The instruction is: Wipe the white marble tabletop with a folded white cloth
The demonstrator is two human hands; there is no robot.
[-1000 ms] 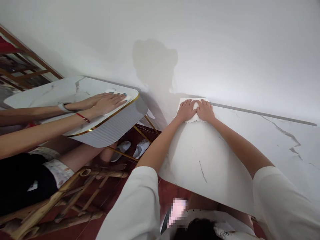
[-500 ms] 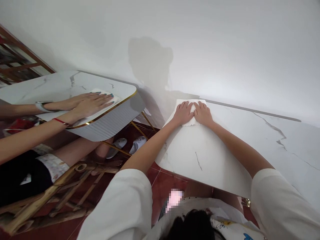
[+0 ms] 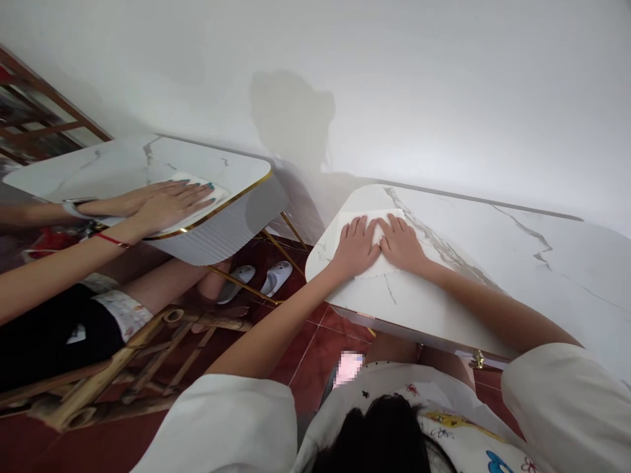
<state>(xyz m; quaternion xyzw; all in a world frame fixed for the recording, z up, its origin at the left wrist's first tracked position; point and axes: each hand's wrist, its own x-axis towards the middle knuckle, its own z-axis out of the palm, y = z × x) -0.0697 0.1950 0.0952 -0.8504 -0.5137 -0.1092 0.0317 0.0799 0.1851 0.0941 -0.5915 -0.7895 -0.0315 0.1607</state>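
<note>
A thin white cloth (image 3: 378,265) with a wavy edge lies flat on the white marble-patterned tabletop (image 3: 453,217), near its left rounded end. My left hand (image 3: 357,247) presses palm down on the cloth's left part, its fingers stretched out and a little apart. Beside it, my right hand (image 3: 403,246) rests flat on the right part, fingers spread forward. The two thumbs meet or nearly meet in the middle. Much of the cloth is hidden under both palms.
At left, a co-worker's hands (image 3: 172,202) lie on another white cloth on a second gold-edged table (image 3: 197,156). A bamboo chair (image 3: 93,387) stands below, with white clogs (image 3: 277,278) on the red tiles. A white wall (image 3: 444,98) rises behind both tables.
Both my hands have drawn the cloth back toward me, away from the wall side, and my elbows sit wider. The co-worker's hands have shifted slightly left.
</note>
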